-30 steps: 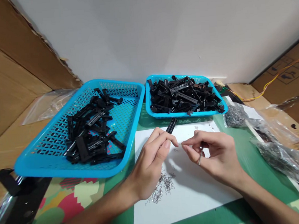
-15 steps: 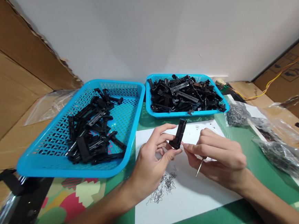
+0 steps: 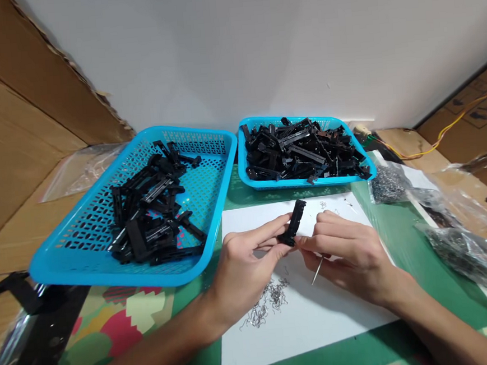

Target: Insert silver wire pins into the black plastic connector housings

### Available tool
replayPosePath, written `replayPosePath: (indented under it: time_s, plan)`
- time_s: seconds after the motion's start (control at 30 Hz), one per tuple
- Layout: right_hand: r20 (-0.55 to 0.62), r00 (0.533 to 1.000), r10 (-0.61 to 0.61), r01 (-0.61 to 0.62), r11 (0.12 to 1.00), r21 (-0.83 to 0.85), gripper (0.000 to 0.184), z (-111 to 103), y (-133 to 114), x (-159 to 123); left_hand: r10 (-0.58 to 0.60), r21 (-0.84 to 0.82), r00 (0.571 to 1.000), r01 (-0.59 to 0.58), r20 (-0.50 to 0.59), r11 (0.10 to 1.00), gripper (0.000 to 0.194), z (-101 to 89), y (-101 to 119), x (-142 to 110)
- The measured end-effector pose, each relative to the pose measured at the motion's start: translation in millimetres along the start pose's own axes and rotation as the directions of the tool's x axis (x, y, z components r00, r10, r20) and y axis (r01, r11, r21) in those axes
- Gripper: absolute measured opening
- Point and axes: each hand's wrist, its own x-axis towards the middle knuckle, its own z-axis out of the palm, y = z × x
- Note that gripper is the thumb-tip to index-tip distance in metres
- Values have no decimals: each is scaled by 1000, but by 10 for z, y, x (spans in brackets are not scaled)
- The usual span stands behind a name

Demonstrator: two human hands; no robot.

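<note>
My left hand point(image 3: 248, 266) is closed on a long black plastic part point(image 3: 296, 220), gripping its lower end between thumb and fingers, with the other end tilted up and away. Against that lower end are the thumb and forefinger of my right hand point(image 3: 347, 247). A thin metal rod point(image 3: 318, 269) is held in the same hand and sticks out below its fingers. Whether a small wire is also pinched at the fingertips cannot be made out. Beneath my hands, a loose pile of small bent wire pieces point(image 3: 273, 297) lies on a white sheet point(image 3: 322, 328).
A blue basket point(image 3: 120, 279) on the left holds several black plastic parts; another blue basket point(image 3: 306, 182), fuller of them, stands behind my hands. Plastic bags point(image 3: 389, 183) of small metal pieces lie on the right. Cardboard point(image 3: 15, 122) rises at the left, before a pale wall.
The black part has turned up into view in my left hand, its upper end now raised. My right hand has shifted its grip, and its fingertips now meet the part's lower end.
</note>
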Motion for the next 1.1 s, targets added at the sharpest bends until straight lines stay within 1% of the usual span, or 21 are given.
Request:
replayPosePath:
  time_s: [0.17,0.27,0.4,0.47,0.53,0.6,0.67,0.73,0.8,0.87,0.93,1.03,1.1]
  plan:
    - [17,999,28,-29,997,67,20,13,25,8,4,68,999,-7,48,998,53,-20,10,-6]
    - [63,998,15,-18,999,50,20,-15,48,-4,15,115,994,-28,107,993,54,-39,17,0]
    - [90,996,-4,4,1000,-1,20,-130,87,-24,15,113,983,-36,185,993,57,-53,16,6]
    - [93,996,6,-5,1000,-10,20,-199,97,-17,13,97,979,-33,203,995,53,-56,13,2]
    - [80,996,30,-31,1000,6,16,-253,96,2,34,70,976,-50,215,996,45,-61,13,-2]
    - [57,997,46,-48,998,42,16,-284,93,23,75,58,967,-92,242,994,35,-67,19,3]
    - [35,998,50,-52,996,72,17,-291,100,31,120,61,955,-142,270,988,29,-69,32,18]
    - [20,999,46,-47,995,82,19,-280,123,20,145,83,956,-171,256,982,28,-68,47,35]
    - [21,998,52,-53,997,59,18,-261,156,-1,144,123,971,-169,189,978,28,-62,57,44]
    - [41,997,65,-66,997,28,16,-248,182,-17,127,176,985,-147,118,973,25,-56,58,42]
    - [80,991,104,-105,994,11,16,-247,182,-14,120,213,989,-135,81,968,19,-51,51,33]
    - [141,966,217,-220,976,2,23,-268,138,25,112,241,989,-134,100,961,18,-41,34,21]
    - [154,954,259,-263,965,5,28,-279,109,53,91,257,988,-121,126,959,20,-34,27,17]
